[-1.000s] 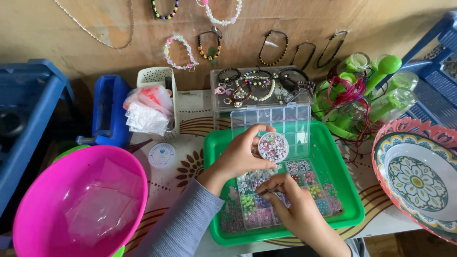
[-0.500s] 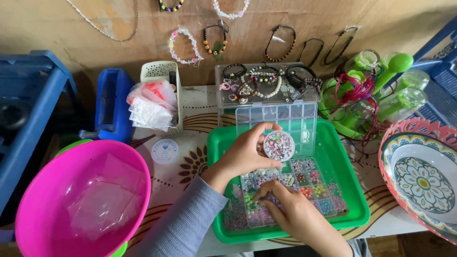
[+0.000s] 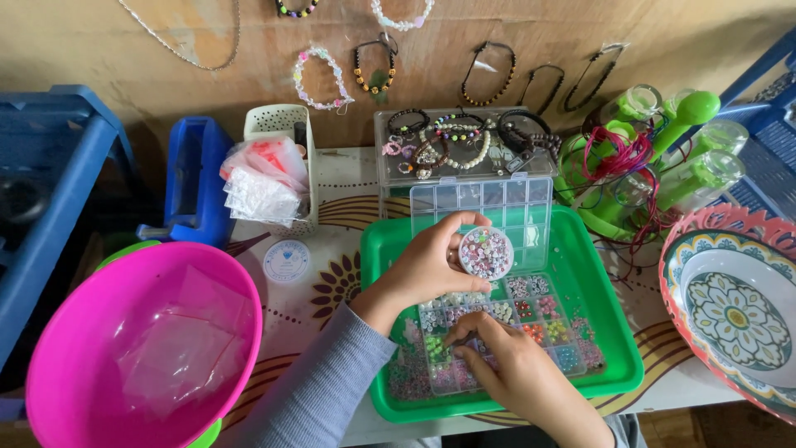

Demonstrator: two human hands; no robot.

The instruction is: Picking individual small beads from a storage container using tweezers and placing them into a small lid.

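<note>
My left hand (image 3: 427, 267) holds a small round clear container of beads (image 3: 486, 252) above an open bead organiser box (image 3: 497, 319) that lies in a green tray (image 3: 609, 332). The box's clear lid (image 3: 497, 207) stands up behind it. My right hand (image 3: 506, 365) rests over the box's near compartments, fingertips pinched down among the coloured beads; whether it holds a bead is hidden.
A pink bowl (image 3: 91, 332) with plastic bags sits at the left, with a blue crate (image 3: 50, 174) behind it. A patterned bowl (image 3: 734, 311) is at the right. Bracelets (image 3: 319, 79) hang on the wall; a clear bracelet box (image 3: 464, 145), a white basket (image 3: 278, 124) and a thread spool (image 3: 286, 261) stand nearby.
My right hand's fingers have shifted a little within the bead box. The left hand keeps the round container in the same place.
</note>
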